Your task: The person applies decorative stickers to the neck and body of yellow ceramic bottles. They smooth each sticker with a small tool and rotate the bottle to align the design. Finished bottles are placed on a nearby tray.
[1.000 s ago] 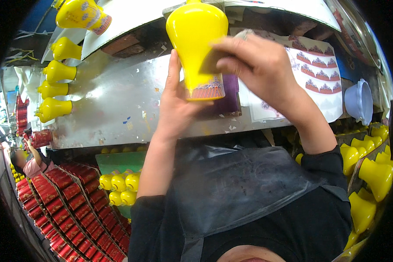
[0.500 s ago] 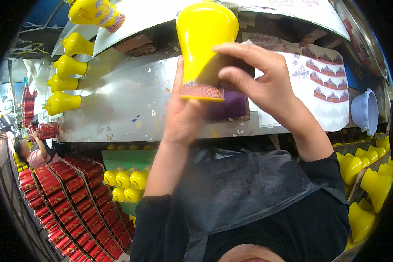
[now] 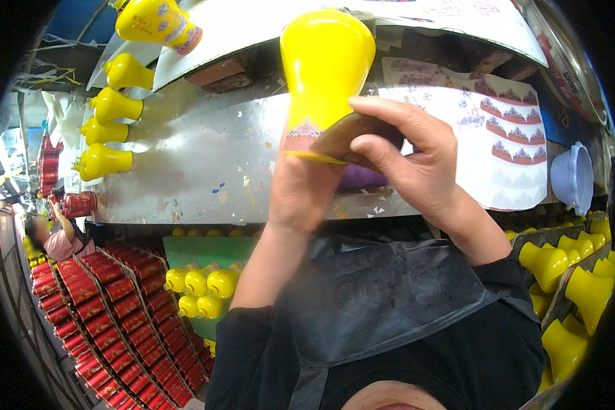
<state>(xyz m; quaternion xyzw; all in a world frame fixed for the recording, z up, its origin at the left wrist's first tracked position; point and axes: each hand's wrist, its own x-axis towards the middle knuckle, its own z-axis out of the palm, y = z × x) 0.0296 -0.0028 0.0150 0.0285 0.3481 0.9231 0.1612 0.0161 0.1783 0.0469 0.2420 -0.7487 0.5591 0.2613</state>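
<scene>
A glossy yellow vase point(image 3: 326, 65) lies with its wide shoulder toward the far side and its narrow end toward me. My left hand point(image 3: 299, 191) holds that narrow end, its fingers partly hidden under the vase. Round the foot runs a patterned decal band point(image 3: 303, 135) in reddish and violet tones. Between thumb and fingers my right hand point(image 3: 422, 147) grips a flat, dark brown scraper point(image 3: 359, 133). Its edge lies against the decal band and covers the band's right part. Under the vase, a purple cloth-like thing point(image 3: 362, 179) partly shows on the metal table point(image 3: 205, 157).
Decal sheets point(image 3: 519, 183) lie on the right, beside a pale blue basin point(image 3: 572, 179). Several plain yellow vases point(image 3: 116, 104) and a decorated vase point(image 3: 158, 24) stand left. More yellow vases point(image 3: 588, 294) fill racks at right; red cylinders point(image 3: 119, 321) fill the lower left, near another person point(image 3: 60, 239).
The scraper in my right hand has moved down onto the decal band and now hides its right part. My left hand has shifted slightly at the vase's foot.
</scene>
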